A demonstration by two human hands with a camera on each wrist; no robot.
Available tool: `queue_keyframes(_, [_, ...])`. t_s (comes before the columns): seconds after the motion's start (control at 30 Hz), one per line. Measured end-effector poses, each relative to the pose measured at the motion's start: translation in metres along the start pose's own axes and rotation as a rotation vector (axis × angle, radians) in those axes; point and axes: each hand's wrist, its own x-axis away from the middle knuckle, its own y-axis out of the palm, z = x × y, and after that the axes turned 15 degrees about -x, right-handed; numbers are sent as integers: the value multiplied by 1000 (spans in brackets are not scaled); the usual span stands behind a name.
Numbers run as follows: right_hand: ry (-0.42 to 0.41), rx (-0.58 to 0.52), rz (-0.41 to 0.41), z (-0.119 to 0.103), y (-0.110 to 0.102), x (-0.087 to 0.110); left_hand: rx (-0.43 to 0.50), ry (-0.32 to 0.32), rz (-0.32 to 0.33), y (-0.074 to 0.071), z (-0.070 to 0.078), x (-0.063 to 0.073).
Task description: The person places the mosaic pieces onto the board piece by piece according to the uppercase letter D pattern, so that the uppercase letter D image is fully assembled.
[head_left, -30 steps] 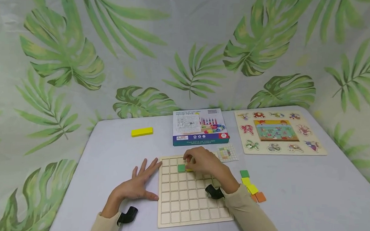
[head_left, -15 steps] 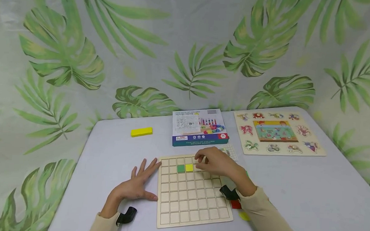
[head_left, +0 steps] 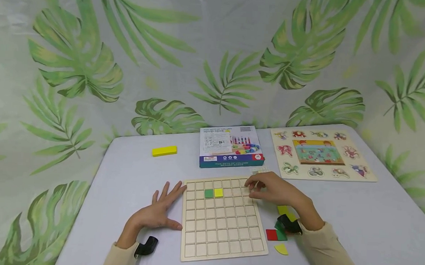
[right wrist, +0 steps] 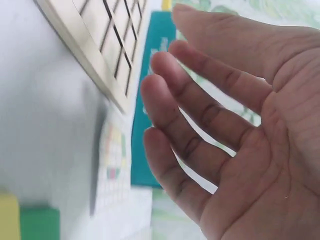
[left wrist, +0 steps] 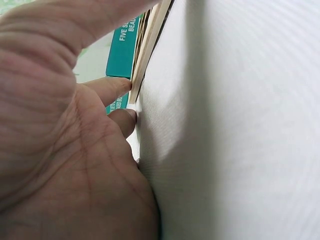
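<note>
A wooden grid board (head_left: 222, 229) lies on the table, with a green square tile (head_left: 209, 193) and a yellow square tile (head_left: 218, 193) side by side in its second row from the back. My left hand (head_left: 158, 212) rests against the board's left edge, fingers spread and thumb apart. Over the board's back right corner hovers my right hand (head_left: 275, 189); its loosely bent fingers (right wrist: 160, 100) hold nothing in the right wrist view. Partly hidden behind that hand is a small printed pattern card (head_left: 258, 171), which the right wrist view shows beside the board.
Right of the board lie loose pieces: a red tile (head_left: 271, 235), green tiles (head_left: 282, 235), yellow tiles (head_left: 282, 210) and a yellow quarter-round piece (head_left: 281, 249). Farther back are a boxed bead set (head_left: 231, 149), a sea-animal puzzle board (head_left: 318, 153) and a yellow block (head_left: 164, 151).
My right hand has let go of the yellow tile, now lying beside the green one, and has moved right across the board. My left hand has stayed put.
</note>
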Motion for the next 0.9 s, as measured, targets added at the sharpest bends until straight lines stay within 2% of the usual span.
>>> queue_keyframes(0.17, [-14, 2, -4, 7, -13, 7, 2, -1, -3, 0, 1, 0])
queue_keyframes(0.43, [-35, 0, 35, 16, -27, 15, 0, -3, -6, 0, 1, -1])
queue_keyframes(0.6, [46, -16, 33, 21, -33, 18, 2, -10, -11, 0, -1, 0])
queue_keyframes(0.73, [112, -28, -27, 27, -38, 21, 15, -7, -7, 0, 0, 0])
queue_keyframes(0.9, [122, -40, -62, 34, -43, 25, 24, -13, -8, 1, 1, 0])
